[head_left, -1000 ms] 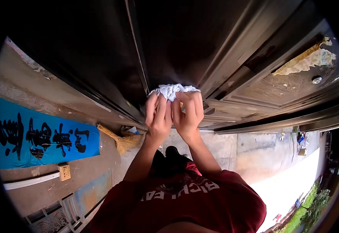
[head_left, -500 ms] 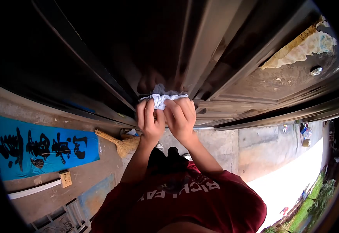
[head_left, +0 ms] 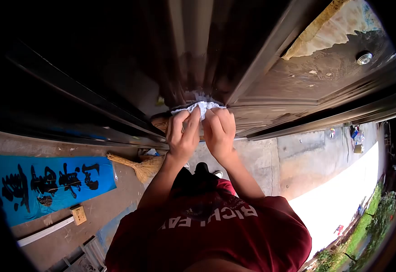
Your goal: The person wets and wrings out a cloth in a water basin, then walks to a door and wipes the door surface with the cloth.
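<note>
Both hands press a crumpled white cloth (head_left: pixel 201 106) flat to a dark, glossy door (head_left: pixel 189 68) in front of me. My left hand (head_left: pixel 182 131) grips the cloth's left part with bent fingers. Close beside it, my right hand (head_left: pixel 219 129) has its fingers curled over the right part. A faint reflection of the cloth shows in the door's surface just above it. The palms and the inner fingertips are hidden from view.
A round metal knob (head_left: pixel 364 58) and torn paper (head_left: pixel 329 31) are on the door panel at right. To the left are a straw broom (head_left: pixel 141 167), a blue banner (head_left: pixel 55 181) with black characters and a wooden block (head_left: pixel 79 215). Concrete floor (head_left: pixel 257 163) lies below.
My hands and the cloth have shifted slightly up and to the right in view, still together against the door. The view has turned a little, so the knob appears higher.
</note>
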